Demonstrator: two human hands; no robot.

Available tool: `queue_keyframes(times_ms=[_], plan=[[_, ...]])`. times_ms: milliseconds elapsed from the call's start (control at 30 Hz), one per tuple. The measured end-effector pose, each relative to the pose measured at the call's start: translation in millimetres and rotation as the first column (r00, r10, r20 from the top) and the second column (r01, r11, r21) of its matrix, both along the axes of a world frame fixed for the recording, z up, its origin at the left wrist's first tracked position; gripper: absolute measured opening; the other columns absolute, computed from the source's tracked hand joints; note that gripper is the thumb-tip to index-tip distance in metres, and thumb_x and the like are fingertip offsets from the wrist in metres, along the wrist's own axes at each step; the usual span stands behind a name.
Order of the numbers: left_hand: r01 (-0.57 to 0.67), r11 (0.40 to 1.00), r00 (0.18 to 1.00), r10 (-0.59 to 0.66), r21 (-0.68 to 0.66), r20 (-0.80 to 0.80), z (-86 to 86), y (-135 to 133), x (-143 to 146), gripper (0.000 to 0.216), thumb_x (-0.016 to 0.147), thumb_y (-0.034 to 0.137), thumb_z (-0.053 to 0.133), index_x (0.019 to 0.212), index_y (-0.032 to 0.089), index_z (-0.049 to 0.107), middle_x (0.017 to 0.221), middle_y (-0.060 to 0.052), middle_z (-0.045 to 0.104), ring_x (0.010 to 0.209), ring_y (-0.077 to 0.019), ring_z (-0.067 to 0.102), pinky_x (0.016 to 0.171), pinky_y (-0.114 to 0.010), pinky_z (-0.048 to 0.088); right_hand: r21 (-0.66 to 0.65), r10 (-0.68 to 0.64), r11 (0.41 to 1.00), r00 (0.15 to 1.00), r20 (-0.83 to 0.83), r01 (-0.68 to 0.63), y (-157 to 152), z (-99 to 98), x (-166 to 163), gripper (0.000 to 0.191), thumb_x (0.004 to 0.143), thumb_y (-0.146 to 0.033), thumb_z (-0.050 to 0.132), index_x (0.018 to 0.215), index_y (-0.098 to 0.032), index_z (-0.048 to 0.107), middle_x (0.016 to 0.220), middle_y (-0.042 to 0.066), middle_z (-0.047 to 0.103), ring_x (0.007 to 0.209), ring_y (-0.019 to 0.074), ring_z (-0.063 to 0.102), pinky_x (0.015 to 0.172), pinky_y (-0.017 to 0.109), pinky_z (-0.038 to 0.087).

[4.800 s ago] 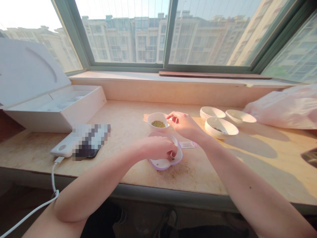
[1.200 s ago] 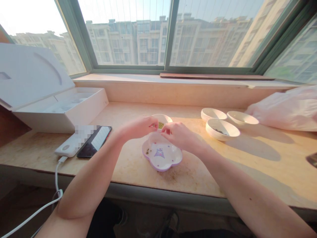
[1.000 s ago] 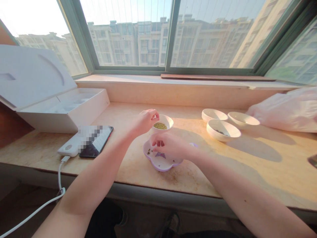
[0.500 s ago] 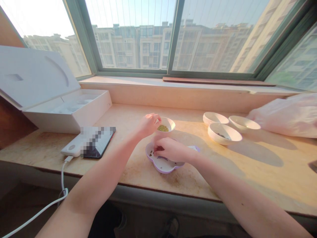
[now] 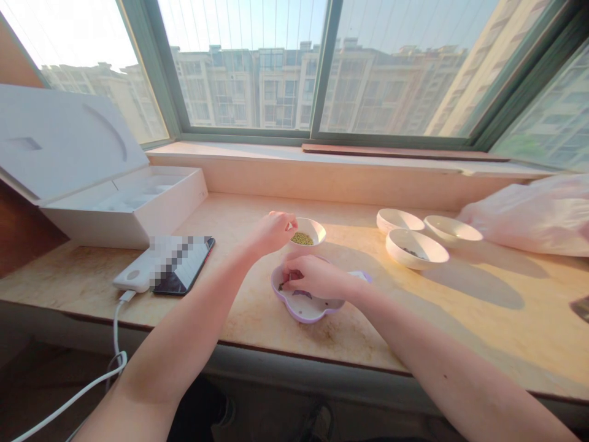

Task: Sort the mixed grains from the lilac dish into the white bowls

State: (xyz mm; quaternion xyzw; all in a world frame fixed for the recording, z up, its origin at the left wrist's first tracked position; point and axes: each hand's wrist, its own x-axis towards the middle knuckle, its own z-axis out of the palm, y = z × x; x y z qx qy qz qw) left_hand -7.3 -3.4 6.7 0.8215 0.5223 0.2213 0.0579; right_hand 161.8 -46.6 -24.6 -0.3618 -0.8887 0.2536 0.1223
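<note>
My left hand (image 5: 275, 232) is at the left rim of a white bowl (image 5: 316, 232) that holds small green beans (image 5: 302, 239). Its fingers are pressed together; whatever they hold, if anything, is too small to make out. Nearer to me, my right hand (image 5: 310, 276) reaches down into a purple-rimmed, scallop-edged dish (image 5: 307, 318). Thumb and fingers come together in a pinch by a small dark bit at the dish's left side. Their tips partly cover it, so I cannot tell whether it is gripped. A few other small bits lie on the dish's floor.
Three white bowls stand to the right; the front bowl (image 5: 416, 256) has dark bits in it. Behind them lies a pale plastic bag (image 5: 534, 215). On the left are an open white box (image 5: 170, 205), a phone (image 5: 181, 276) and a white power bank (image 5: 133, 273) with a cable.
My right hand's fingertips have shifted slightly left and down, onto the dark bits at the dish's left side. My left hand has barely moved, staying by the bean bowl.
</note>
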Motion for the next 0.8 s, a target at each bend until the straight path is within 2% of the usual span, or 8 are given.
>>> queue_keyframes(times_ms=[200,300,367,467,600,667,800], plan=[[-0.003,0.997,0.997,-0.003,-0.081,-0.072,13.4,-12.5,-2.0,0.025,0.091,0.018,0.053,0.095,0.017,0.077,0.083,-0.006,0.074,0.072,-0.0170,0.063,0.066,-0.027,0.043,0.029,0.024,0.999,0.999,0.044,-0.025,-3.1,4.2,1.7,0.011,0.083,-0.020,0.064,0.072,-0.022,0.065,0.081,0.002,0.069,0.071,0.0187,0.058,0.064,0.034,0.042],[0.057,0.986,0.988,-0.078,-0.157,-0.131,23.7,-21.3,-6.5,0.024,0.091,0.020,0.055,0.093,0.017,0.078,0.085,-0.006,0.074,0.073,-0.0164,0.063,0.064,-0.026,0.042,-0.004,0.109,0.994,0.993,0.041,-0.109,1.6,12.8,10.8,0.015,0.088,-0.018,0.056,0.074,-0.022,0.061,0.080,0.002,0.067,0.071,0.0176,0.057,0.064,0.032,0.041],[0.107,0.962,0.970,-0.157,-0.252,-0.187,30.1,-27.9,-8.9,0.021,0.088,0.020,0.058,0.092,0.019,0.079,0.084,-0.005,0.074,0.071,-0.0154,0.063,0.062,-0.025,0.041,-0.024,0.098,0.995,0.995,0.032,-0.097,8.2,19.9,19.0,0.016,0.093,-0.022,0.050,0.081,-0.022,0.060,0.083,0.001,0.067,0.075,0.0175,0.058,0.064,0.031,0.042],[0.117,0.919,0.928,-0.236,-0.376,-0.288,34.9,-38.5,-7.6,0.020,0.084,0.018,0.063,0.094,0.020,0.080,0.087,-0.004,0.074,0.071,-0.0142,0.062,0.063,-0.024,0.042,-0.001,-0.103,0.995,0.994,-0.042,0.103,19.5,28.0,28.7,0.019,0.099,-0.032,0.045,0.093,-0.023,0.060,0.090,0.002,0.068,0.079,0.0182,0.060,0.065,0.030,0.042],[0.059,0.907,0.873,-0.249,-0.417,-0.419,28.8,-50.1,2.0,0.021,0.079,0.015,0.066,0.093,0.019,0.081,0.089,-0.005,0.076,0.069,-0.0153,0.061,0.059,-0.025,0.041,0.066,-0.382,0.915,0.906,-0.181,0.399,32.2,27.5,30.7,0.020,0.100,-0.034,0.043,0.094,-0.022,0.057,0.085,0.003,0.067,0.074,0.0187,0.058,0.064,0.030,0.040],[0.032,0.915,0.852,-0.235,-0.402,-0.467,23.2,-54.0,7.0,0.017,0.076,0.012,0.066,0.084,0.017,0.080,0.082,-0.007,0.074,0.065,-0.0162,0.060,0.054,-0.026,0.038,0.099,-0.438,0.881,0.877,-0.200,0.462,37.1,23.6,29.4,0.018,0.100,-0.031,0.042,0.097,-0.021,0.057,0.084,0.004,0.068,0.073,0.0193,0.059,0.065,0.030,0.039],[0.031,0.925,0.833,-0.233,-0.378,-0.502,17.4,-60.1,13.4,0.016,0.075,0.008,0.060,0.067,0.014,0.073,0.062,-0.007,0.065,0.057,-0.0176,0.059,0.051,-0.028,0.038,0.127,-0.456,0.866,0.868,-0.194,0.483,40.8,17.8,28.8,0.018,0.099,-0.029,0.044,0.105,-0.021,0.059,0.090,0.006,0.071,0.076,0.0203,0.060,0.066,0.031,0.039]])
